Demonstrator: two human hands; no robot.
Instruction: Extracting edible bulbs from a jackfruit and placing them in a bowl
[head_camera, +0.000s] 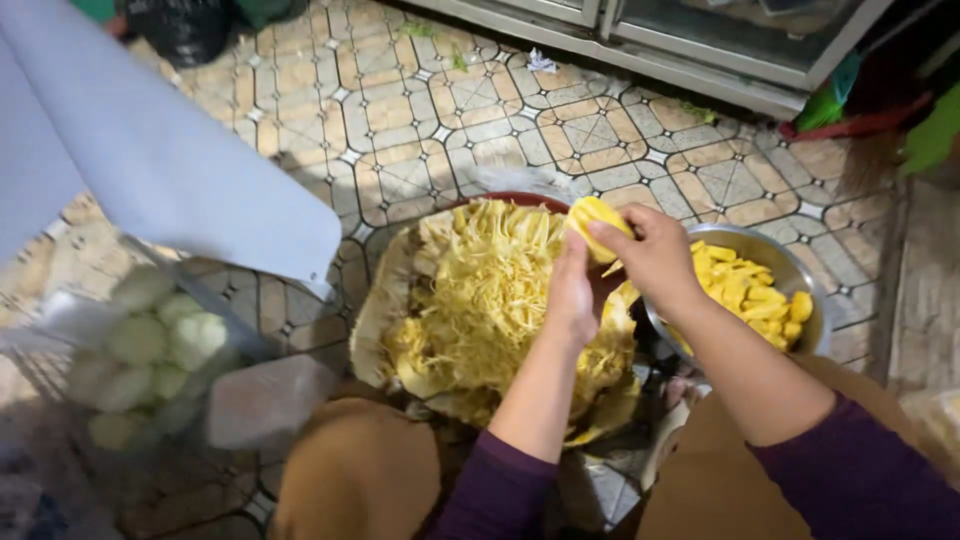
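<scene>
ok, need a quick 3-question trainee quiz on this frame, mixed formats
1. True or false: the right hand holds a yellow pod above the jackfruit.
2. What holds the pile of peeled yellow pods?
A. a blue bucket
B. the metal bowl
C. a wooden crate
3. Fill in: the left hand rests on the jackfruit, just below the ____.

Key
1. True
2. B; the bowl sits to the right of the jackfruit, on the tiled floor.
3. pod; whether its fingers touch the pod cannot be told.
</scene>
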